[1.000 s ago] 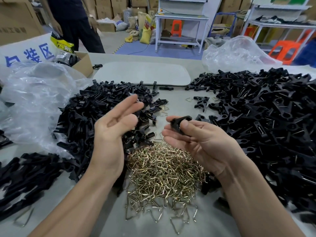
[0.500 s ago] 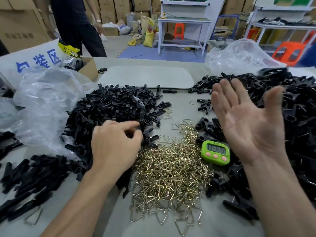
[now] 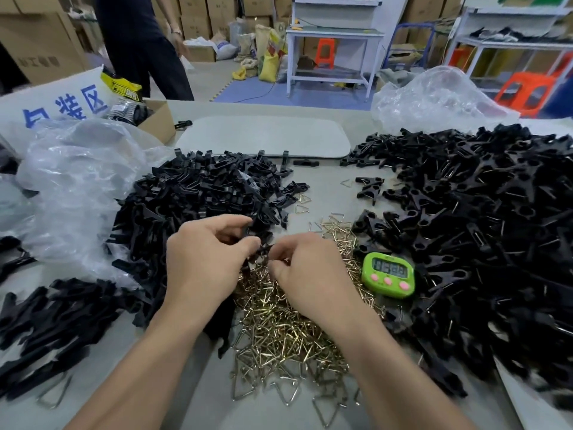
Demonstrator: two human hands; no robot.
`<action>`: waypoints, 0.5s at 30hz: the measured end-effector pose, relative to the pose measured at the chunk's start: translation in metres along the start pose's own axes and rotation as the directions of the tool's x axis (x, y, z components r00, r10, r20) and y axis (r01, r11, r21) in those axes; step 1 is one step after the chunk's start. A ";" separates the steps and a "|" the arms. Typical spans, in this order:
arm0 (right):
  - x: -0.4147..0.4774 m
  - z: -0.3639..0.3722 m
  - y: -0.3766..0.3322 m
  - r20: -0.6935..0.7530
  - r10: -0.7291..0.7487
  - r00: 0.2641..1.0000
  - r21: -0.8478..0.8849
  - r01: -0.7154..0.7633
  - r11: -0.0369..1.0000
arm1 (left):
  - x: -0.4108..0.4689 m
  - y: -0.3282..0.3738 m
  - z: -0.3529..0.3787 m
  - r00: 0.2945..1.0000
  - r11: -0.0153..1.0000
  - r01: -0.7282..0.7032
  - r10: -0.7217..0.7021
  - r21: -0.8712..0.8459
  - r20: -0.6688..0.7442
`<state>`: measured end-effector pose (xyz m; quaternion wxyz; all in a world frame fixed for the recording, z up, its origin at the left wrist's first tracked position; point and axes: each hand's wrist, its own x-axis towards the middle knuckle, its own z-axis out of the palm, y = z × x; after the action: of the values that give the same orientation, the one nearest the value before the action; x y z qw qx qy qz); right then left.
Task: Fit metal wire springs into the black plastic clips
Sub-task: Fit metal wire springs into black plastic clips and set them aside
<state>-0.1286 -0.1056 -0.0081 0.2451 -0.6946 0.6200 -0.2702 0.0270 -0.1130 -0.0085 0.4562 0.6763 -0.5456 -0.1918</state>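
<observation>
My left hand [image 3: 204,262] and my right hand [image 3: 307,271] meet over the near edge of a pile of brass-coloured wire springs [image 3: 279,324]. Between their fingertips sits a black plastic clip [image 3: 262,250], pinched by the left thumb and fingers; the right fingertips curl against it, and whether they also hold a spring is hidden. A heap of black clip parts [image 3: 204,197] lies behind my left hand. A larger heap of black clips [image 3: 480,228] fills the right side of the table.
A green digital timer [image 3: 389,274] lies right of my right hand. Crumpled clear plastic bags [image 3: 77,187] sit at left and back right. More black parts [image 3: 52,324] lie near left. A grey pad [image 3: 263,136] is behind; a person stands beyond the table.
My right hand, raised open over the right heap half a second ago, has come down and left to meet my left hand. My left hand now pinches a clip at the pile's edge.
</observation>
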 end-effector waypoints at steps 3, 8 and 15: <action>-0.001 0.002 0.002 -0.085 -0.022 0.996 0.033 0.025 0.999 | 0.002 -0.001 -0.001 0.999 0.992 0.023 -0.028 -0.121 -0.036; 0.015 0.004 0.002 -0.210 -0.098 0.973 -0.209 0.053 0.977 | 0.010 -0.008 0.001 0.990 0.893 0.096 -0.133 -0.439 -0.055; 0.027 0.006 0.001 -0.082 -0.128 0.988 -0.406 0.084 0.910 | 0.008 -0.009 0.001 0.996 0.910 0.067 -0.087 -0.410 -0.029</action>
<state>-0.1225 -0.1326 -0.0111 0.0487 -0.7471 0.6360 -0.1868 0.0341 -0.1208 -0.0142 0.5922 0.5912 -0.4556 -0.3036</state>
